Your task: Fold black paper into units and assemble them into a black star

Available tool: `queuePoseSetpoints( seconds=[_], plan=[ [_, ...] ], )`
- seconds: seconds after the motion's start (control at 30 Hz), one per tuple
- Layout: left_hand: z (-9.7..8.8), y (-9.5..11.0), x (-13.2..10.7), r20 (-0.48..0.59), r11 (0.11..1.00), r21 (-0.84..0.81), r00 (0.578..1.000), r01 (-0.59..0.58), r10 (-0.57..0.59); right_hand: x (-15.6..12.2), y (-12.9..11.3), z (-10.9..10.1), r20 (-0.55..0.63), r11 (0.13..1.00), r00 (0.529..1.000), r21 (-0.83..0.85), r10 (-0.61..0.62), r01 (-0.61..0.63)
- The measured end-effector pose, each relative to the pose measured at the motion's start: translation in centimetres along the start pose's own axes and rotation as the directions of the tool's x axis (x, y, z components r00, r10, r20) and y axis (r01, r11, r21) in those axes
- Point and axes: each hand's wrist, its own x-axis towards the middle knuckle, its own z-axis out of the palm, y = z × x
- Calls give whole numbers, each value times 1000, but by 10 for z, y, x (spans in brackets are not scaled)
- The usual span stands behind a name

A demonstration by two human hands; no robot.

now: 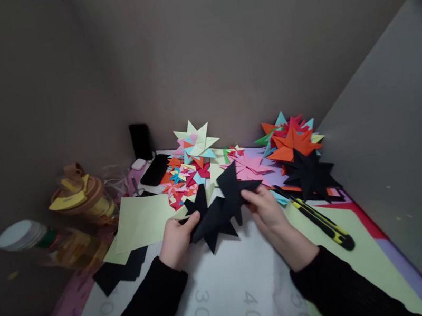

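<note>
Between my two hands is a black folded-paper star [218, 215], held up over the white numbered mat, its points sticking out in several directions. My left hand [178, 238] pinches its left side, with the thumb on top. On the other side, my right hand [265, 211] pinches a right-hand point between thumb and fingers. Part of each hand's fingers is hidden behind the paper. A finished-looking black paper star [312, 174] lies at the right, below an orange paper star [295, 144].
A yellow-black utility knife [323, 223] lies right of my right hand on pale green paper [371, 260]. Pale green sheets [143, 219] and black paper [122, 271] lie left. Small coloured stars [186, 178], a phone [156, 170], a bottle [52, 242] and a lidded cup [85, 199] stand around.
</note>
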Motion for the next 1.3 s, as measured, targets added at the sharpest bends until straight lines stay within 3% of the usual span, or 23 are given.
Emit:
queuePoseSetpoints(
  seconds=[0.07, 0.13, 0.2, 0.27, 0.33, 0.37, 0.4, 0.43, 0.47, 0.5, 0.57, 0.67, 0.73, 0.77, 0.8, 0.83, 0.9, 0.93, 0.97, 1.07, 1.17, 1.3],
  plan=[
    [-3, 6, -1, -103, 993, 57, 989, -103, 108, 5, -16, -8, -100, 993, 988, 5, -114, 115],
    [-7, 14, -4, -194, 946, 178, 933, -271, 304, 7, -32, -21, -75, 966, 970, -141, -230, 218],
    [-11, 19, -8, -258, 851, 334, 829, -404, 495, 4, -43, -35, 78, 845, 944, -426, -322, 323],
    [-15, 19, -12, -279, 715, 467, 681, -521, 678, -2, -47, -47, 322, 627, 901, -648, -291, 433],
    [-19, 13, -17, -143, 477, 538, 483, -695, 864, -12, -46, -54, 525, 495, 847, -714, -89, 495],
    [-20, 9, -19, -16, 327, 535, 378, -779, 926, -17, -45, -55, 576, 505, 817, -713, 27, 486],
    [-20, 3, -21, 132, 188, 510, 293, -839, 947, -23, -43, -55, 598, 572, 792, -695, 125, 435],
    [-19, -2, -24, 263, 87, 486, 240, -870, 935, -29, -42, -52, 600, 676, 777, -655, 191, 339],
    [-18, -8, -26, 368, 20, 481, 222, -876, 903, -35, -41, -48, 596, 799, 769, -567, 230, 201],
    [-15, -12, -28, 436, -12, 498, 238, -867, 868, -41, -39, -42, 574, 900, 782, -434, 244, 37],
    [-9, -19, -29, 550, -48, 484, 261, -874, 793, -50, -35, -30, 505, 959, 816, -159, 282, -233],
    [-1, -19, -23, 620, -87, 449, 240, -889, 747, -54, -25, -15, 365, 917, 848, -39, 383, -398],
    [0, -15, -17, 552, -24, 480, 281, -877, 785, -51, -17, -12, 220, 905, 882, -4, 416, -425],
    [1, -13, -14, 487, 74, 494, 346, -866, 802, -49, -13, -11, 157, 912, 903, 27, 400, -408],
    [1, -11, -11, 403, 222, 487, 443, -845, 801, -46, -9, -12, 108, 926, 925, 65, 365, -373],
    [2, -10, -10, 320, 407, 443, 565, -799, 761, -44, -6, -13, 76, 939, 943, 98, 323, -330],
    [6, -9, -9, 234, 770, 248, 807, -588, 542, -42, -1, -14, 56, 952, 961, 126, 272, -277],
    [9, -9, -10, 253, 888, 140, 883, -437, 395, -42, 1, -15, 66, 952, 959, 118, 275, -281],
    [12, -9, -11, 299, 955, 52, 917, -291, 263, -43, 3, -15, 92, 948, 951, 102, 294, -303],
    [20, -10, -16, 388, 999, -46, 921, -24, 40, -48, 9, -16, 197, 924, 912, 57, 361, -378],
    [22, -9, -17, 389, 995, -71, 921, 67, -35, -50, 15, -17, 203, 913, 899, 46, 388, -405],
    [17, -9, -14, 404, 982, -118, 911, 146, -87, -47, 19, -20, 111, 925, 926, 87, 361, -371]
  ],
)
